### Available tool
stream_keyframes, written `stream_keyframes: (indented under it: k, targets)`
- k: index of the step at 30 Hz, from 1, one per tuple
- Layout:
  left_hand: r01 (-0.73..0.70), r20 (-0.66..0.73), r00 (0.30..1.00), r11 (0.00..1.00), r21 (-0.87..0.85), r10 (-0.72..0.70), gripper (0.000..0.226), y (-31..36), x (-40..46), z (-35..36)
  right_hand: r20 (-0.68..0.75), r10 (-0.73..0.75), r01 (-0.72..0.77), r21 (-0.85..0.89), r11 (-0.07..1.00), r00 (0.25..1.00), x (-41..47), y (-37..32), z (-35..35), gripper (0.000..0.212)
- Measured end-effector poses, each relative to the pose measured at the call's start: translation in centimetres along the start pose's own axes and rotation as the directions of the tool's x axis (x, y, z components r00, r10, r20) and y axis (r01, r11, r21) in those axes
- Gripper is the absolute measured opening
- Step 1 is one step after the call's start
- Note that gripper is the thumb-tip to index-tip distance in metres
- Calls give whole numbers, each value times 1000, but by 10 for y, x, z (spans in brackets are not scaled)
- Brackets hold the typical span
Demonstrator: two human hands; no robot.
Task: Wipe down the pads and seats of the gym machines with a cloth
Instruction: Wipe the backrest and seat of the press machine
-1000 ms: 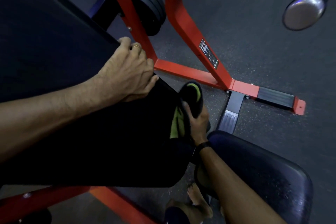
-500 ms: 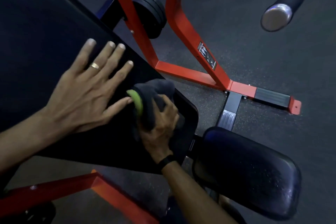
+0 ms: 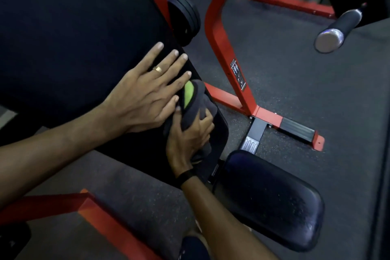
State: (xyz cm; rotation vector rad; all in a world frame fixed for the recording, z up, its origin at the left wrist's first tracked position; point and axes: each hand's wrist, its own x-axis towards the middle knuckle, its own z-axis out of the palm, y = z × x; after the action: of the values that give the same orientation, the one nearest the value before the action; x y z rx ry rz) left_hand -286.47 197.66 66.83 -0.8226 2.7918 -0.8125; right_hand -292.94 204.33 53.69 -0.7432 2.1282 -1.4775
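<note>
Dark speckled rubber floor [image 3: 295, 91] fills the background, crossed by a red frame [image 3: 217, 34]. Filling the upper left of the frame, a big black pad [image 3: 63, 27] slopes down toward the centre. On its lower part the left hand [image 3: 145, 95] lies flat, fingers spread straight, a ring on one finger. Just right of it, touching its fingertips, the right hand [image 3: 190, 133] grips a grey and green cloth [image 3: 195, 101], fingers curled round it, pressing it on the pad near its lower right edge. At lower right sits a dark seat [image 3: 270, 200]. A black handle with a silver cap [image 3: 337, 29] juts in at upper right.
</note>
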Motion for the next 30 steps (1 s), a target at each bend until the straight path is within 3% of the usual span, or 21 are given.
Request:
stream_keyframes:
  k: [3, 4, 5, 6, 7, 8, 9, 10, 11, 12, 13, 14, 15, 16, 18, 20, 22, 25, 30]
  targets:
    - [41, -34, 998, 998, -55, -43, 64, -6, -1, -8, 87, -385, 386, 15, 923, 919, -24, 55, -20, 68]
    - [45, -32, 998, 998, -53, -46, 65, -7, -4, -10, 116, -419, 421, 5, 907, 901, -30, 87, -30, 61]
    - [43, -25, 999, 998, -47, -44, 65, -6, -7, -12, 125, -355, 358, -5, 934, 927, -36, 117, -38, 60]
    - [33, -13, 999, 999, -35, -34, 64, -5, -9, -13, 122, -184, 187, -9, 982, 975, -37, 143, -44, 67]
    - [6, 5, 1000, 1000, -26, -5, 64, -3, -10, -13, 104, 73, -75, 14, 997, 992, -35, 162, -45, 76]
    - [-26, 23, 999, 999, -19, 26, 64, -1, -10, -14, 68, 353, -357, 47, 933, 933, -32, 175, -45, 81]
    - [-41, 40, 998, 999, -17, 42, 64, 0, -8, -13, 54, 569, -571, 78, 817, 821, -23, 177, -44, 80]
    - [-48, 51, 998, 999, -18, 49, 64, 0, -8, -13, 40, 691, -692, 89, 717, 721, -16, 168, -42, 77]
    - [-51, 51, 997, 999, -20, 52, 65, 1, -7, -14, 21, 736, -734, 96, 672, 677, -13, 147, -40, 75]
    - [-46, 46, 998, 998, -30, 47, 65, 0, -7, -13, -1, 696, -691, 119, 713, 718, -17, 122, -37, 75]
    - [-34, 30, 999, 998, -45, 35, 65, -1, -7, -12, -12, 570, -561, 164, 812, 822, -27, 93, -33, 77]
    - [-15, 9, 1000, 997, -71, 16, 65, -3, -6, -13, 5, 360, -354, 196, 915, 933, -43, 63, -31, 77]
    - [5, -15, 1000, 993, -119, -7, 66, -3, -6, -13, 66, 92, -104, 198, 975, 994, -64, 36, -31, 74]
    - [28, -36, 999, 982, -189, -36, 66, -4, -6, -13, 152, -172, 149, 155, 977, 973, -82, 19, -31, 69]
    - [68, -43, 995, 931, -359, -89, 68, -7, -6, -16, 307, -500, 520, 19, 854, 810, -89, 16, -28, 70]
    - [64, -17, 997, 911, -407, -78, 69, -9, -6, -18, 339, -587, 643, -77, 762, 736, -81, 44, -26, 82]
    - [-23, 30, 999, 951, -307, 34, 68, -6, -5, -16, 350, -590, 660, -125, 741, 728, -78, 84, -29, 83]
    - [-227, 124, 962, 965, -131, 244, 66, 4, -6, -5, 381, -521, 610, -162, 776, 764, -81, 135, -41, 83]
    - [-334, 248, 912, 942, -10, 326, 67, 16, -7, 10, 364, -359, 465, -265, 844, 859, -76, 210, -57, 115]
